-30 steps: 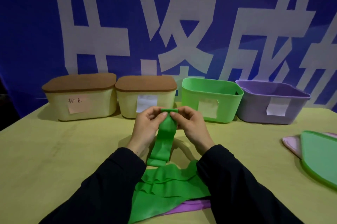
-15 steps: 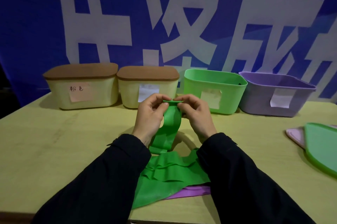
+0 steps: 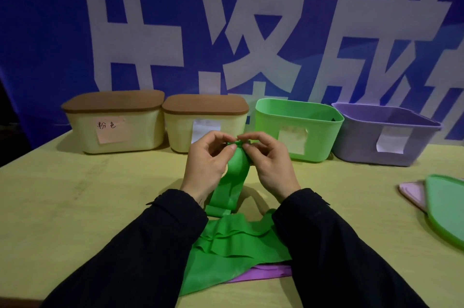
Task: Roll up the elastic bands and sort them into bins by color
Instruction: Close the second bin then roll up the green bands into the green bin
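Observation:
A green elastic band (image 3: 233, 179) hangs from my two hands above the table. My left hand (image 3: 206, 162) and my right hand (image 3: 270, 159) both pinch its top end, which is turned over into a small roll between the fingertips. The band's lower part trails down into a heap of green bands (image 3: 231, 245) between my forearms. A purple band (image 3: 266, 273) peeks out from under that heap. Behind my hands stand an open green bin (image 3: 324, 129) and an open purple bin (image 3: 364, 142).
Two cream bins with brown lids stand at the back left, one (image 3: 82, 129) with a pink label, the other (image 3: 180, 132) with a white label. A green lid (image 3: 447, 209) lies over a pale purple lid (image 3: 411, 192) at the right table edge.
Both hands have kept pinching the band's top end and turned it over further, so the roll there has tightened. The hands stay above the same spot on the table.

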### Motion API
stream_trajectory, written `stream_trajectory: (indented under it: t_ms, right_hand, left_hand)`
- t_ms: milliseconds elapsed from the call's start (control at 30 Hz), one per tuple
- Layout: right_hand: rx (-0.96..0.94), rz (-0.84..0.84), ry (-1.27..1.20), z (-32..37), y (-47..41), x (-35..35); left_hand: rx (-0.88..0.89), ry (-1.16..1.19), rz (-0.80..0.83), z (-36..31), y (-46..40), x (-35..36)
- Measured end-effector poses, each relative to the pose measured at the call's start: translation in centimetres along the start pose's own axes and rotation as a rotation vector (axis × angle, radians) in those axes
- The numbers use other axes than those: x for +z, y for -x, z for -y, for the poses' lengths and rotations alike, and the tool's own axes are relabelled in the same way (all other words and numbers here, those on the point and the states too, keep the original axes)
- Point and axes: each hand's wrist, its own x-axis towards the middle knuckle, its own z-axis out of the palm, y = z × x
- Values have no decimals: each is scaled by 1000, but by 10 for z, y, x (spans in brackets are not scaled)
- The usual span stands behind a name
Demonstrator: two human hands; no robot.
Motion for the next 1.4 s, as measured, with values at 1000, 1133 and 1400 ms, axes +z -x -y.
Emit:
stream_trajectory:
  t_ms: [1000, 1133, 1400]
  right_hand:
    - [32, 46, -42, 5, -3, -4]
    - [10, 39, -21, 8, -3, -5]
    - [-1, 56, -24, 26, -3, -11]
  left_hand:
    - [-10, -29, 40, -7, 0, -6]
    - [-21, 4, 19, -9, 0, -4]
    - [-9, 30, 65, -17, -4, -12]
